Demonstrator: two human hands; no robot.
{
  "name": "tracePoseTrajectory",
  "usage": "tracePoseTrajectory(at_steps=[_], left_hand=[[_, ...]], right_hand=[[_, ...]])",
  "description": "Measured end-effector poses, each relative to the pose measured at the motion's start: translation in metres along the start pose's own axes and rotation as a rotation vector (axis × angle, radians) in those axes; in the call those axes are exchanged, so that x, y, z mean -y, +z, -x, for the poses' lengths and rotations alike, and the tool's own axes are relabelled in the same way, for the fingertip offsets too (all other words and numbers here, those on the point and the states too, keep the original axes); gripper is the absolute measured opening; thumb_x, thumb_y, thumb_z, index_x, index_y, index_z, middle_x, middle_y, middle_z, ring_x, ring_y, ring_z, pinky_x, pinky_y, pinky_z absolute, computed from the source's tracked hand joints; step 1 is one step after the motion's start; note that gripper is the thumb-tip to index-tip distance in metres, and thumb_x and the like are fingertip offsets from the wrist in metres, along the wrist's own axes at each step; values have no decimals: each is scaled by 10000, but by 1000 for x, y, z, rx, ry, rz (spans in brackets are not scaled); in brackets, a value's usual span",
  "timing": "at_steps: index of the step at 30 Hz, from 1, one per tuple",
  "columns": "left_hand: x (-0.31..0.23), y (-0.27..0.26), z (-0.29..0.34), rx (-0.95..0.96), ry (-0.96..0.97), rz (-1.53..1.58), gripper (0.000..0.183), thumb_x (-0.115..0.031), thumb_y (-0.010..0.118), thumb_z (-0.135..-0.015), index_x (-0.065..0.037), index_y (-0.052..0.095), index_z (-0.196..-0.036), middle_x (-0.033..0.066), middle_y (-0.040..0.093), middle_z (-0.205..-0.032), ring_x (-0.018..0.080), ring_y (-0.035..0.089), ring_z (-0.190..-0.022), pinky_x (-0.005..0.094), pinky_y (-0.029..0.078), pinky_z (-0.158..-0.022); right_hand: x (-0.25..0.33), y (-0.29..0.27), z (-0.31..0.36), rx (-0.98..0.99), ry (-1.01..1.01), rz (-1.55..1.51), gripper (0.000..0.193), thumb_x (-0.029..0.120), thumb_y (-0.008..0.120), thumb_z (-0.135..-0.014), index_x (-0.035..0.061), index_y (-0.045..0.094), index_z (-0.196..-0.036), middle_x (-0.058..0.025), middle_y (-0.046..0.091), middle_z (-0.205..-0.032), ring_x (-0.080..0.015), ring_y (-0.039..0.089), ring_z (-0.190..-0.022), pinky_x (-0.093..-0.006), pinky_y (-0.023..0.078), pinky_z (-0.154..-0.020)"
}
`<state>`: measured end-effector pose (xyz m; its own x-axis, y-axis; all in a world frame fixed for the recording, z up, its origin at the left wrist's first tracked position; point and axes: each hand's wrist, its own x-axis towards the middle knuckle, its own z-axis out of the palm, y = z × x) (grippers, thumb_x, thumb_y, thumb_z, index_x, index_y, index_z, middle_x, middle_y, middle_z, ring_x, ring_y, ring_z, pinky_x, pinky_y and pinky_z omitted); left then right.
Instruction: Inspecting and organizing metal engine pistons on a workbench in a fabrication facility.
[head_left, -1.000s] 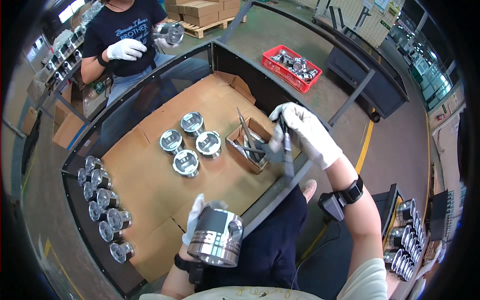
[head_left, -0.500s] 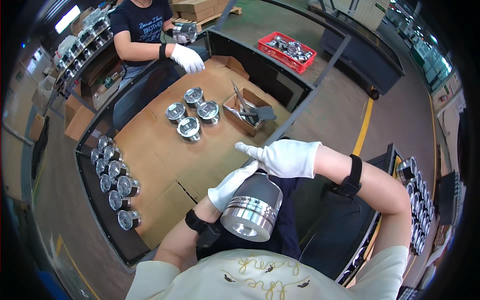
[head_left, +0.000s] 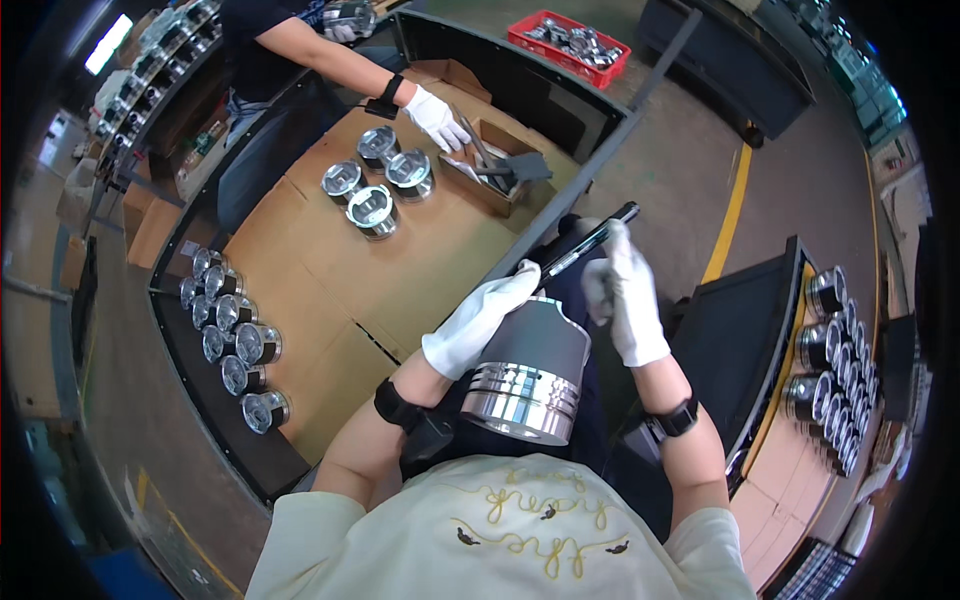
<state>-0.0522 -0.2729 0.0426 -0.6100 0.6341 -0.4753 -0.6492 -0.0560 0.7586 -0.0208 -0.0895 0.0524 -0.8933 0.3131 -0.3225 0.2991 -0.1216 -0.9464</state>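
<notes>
Far left on the table (head_left: 420, 280), a row of finished pistons (head_left: 228, 335) lines the edge; a cluster of three pistons (head_left: 375, 185) sits further back, w/ a co-worker's gloved hand (head_left: 436, 117) reaching toward a small cardboard box of tools (head_left: 497, 165).

Center, near my chest: my left hand (head_left: 478, 318), white glove, is wrapped over the dark skirt of the big piston (head_left: 525, 372), gripping it firmly, crown end w/ ring grooves pointing down toward me. Forearm comes up from lower left, wrist bent in.

Right of it: my right hand (head_left: 625, 295) is closed round a black pen-like tool (head_left: 586, 244), tip angled down-left, close to the piston top edge. Elbow tucked, forearm rising from lower right.

I'd judge the step as marking or checking the piston: next calls for steadying it & bringing the tip onto the surface.

Far right: rack of more pistons (head_left: 825, 370).
</notes>
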Motion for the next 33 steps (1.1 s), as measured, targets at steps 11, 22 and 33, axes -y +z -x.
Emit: tracePoseTrajectory(at_steps=[11,22,33], left_hand=[[27,15,-4,126,15,113,301,-341,424,-991,-85,572,-935,-32,575,-815,24,523,-708,196,431,-646],[16,-5,1,326,102,550,323,-292,337,-1018,-96,496,-818,-6,522,-723,73,490,-570,192,397,-516],[1,-28,-10,-274,704,-546,375,-278,366,-981,4,495,-770,38,485,-663,112,445,-605,264,375,-596]], right_hand=[[-20,-1,-9,351,-15,-326,261,221,550,-920,-26,595,-991,-59,602,-678,-85,372,-361,-219,246,-356],[52,-60,33,-163,-818,57,293,282,493,-915,83,461,-702,-10,491,-618,-68,439,-517,-222,330,-469],[-18,-20,97,248,-886,185,217,-34,618,-742,95,463,-664,-21,453,-524,-139,400,-428,-261,278,-428]])
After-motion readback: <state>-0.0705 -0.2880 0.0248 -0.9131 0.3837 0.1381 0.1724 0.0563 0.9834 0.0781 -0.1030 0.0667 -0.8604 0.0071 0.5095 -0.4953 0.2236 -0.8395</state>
